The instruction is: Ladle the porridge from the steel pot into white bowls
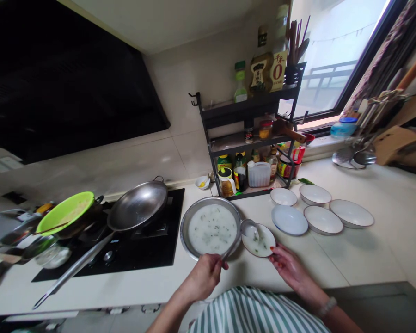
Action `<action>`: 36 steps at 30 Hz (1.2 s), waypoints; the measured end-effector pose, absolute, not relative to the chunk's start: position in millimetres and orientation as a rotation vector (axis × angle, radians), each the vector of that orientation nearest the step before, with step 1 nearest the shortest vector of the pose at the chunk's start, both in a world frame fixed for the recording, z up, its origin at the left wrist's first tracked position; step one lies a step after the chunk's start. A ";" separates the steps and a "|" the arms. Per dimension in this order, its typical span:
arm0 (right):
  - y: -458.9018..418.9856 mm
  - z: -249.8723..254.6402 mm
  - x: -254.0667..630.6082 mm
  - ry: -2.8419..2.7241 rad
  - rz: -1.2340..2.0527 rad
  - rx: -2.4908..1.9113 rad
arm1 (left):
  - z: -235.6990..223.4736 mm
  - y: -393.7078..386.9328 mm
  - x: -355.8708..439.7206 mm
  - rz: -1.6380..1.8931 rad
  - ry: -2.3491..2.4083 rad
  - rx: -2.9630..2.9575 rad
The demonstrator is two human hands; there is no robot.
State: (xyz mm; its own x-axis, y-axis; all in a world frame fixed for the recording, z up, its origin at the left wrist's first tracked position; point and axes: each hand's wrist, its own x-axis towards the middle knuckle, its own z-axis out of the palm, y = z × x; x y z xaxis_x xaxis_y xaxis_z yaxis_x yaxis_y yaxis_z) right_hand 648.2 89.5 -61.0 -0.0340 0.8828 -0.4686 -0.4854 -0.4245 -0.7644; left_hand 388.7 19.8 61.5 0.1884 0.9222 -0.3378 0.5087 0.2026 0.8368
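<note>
Far left of the round stainless-steel basin [185, 231]: lime-green plastic basket [60, 206], pale food inside. Nearer the basin, same side: long-handled grey metal wok [138, 206], sitting on the black glass stove [138, 259].

Basin stands on the white counter, holding milky liquid with dark green bits. At its near rim, left hand [206, 275]: forearm slants up and rightward from the lower edge, back of hand upward, fingers curled tight round the handle of a shiny metal ladle [250, 229]. Ladle head lies just right of the basin, over a small white dark-rimmed bowl [269, 235] with some similar liquid and green bits in it.

Right hand [291, 268], right of the basin: forearm angles in from lower right, pale bracelet [327, 306] at wrist, fingers stretched leftward and closed on the bowl's near-right rim. Cannot tell whether the bowl rests on the counter.

Behind the basin, rightward: black metal rack [241, 121] of bottles and jars. Farther right of the basin: a cluster of shallow white dishes [323, 219].
</note>
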 end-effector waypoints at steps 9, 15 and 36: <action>91.1 -58.9 645.9 -0.378 1.675 -1.141 | 54.1 14.6 385.8 0.548 1.517 1.795; 91.3 -58.3 646.5 -0.379 1.691 -1.126 | 30.4 26.0 369.5 0.735 1.446 1.149; 91.3 -67.9 650.8 -0.352 1.698 -1.117 | 13.4 40.4 354.6 0.762 1.488 0.628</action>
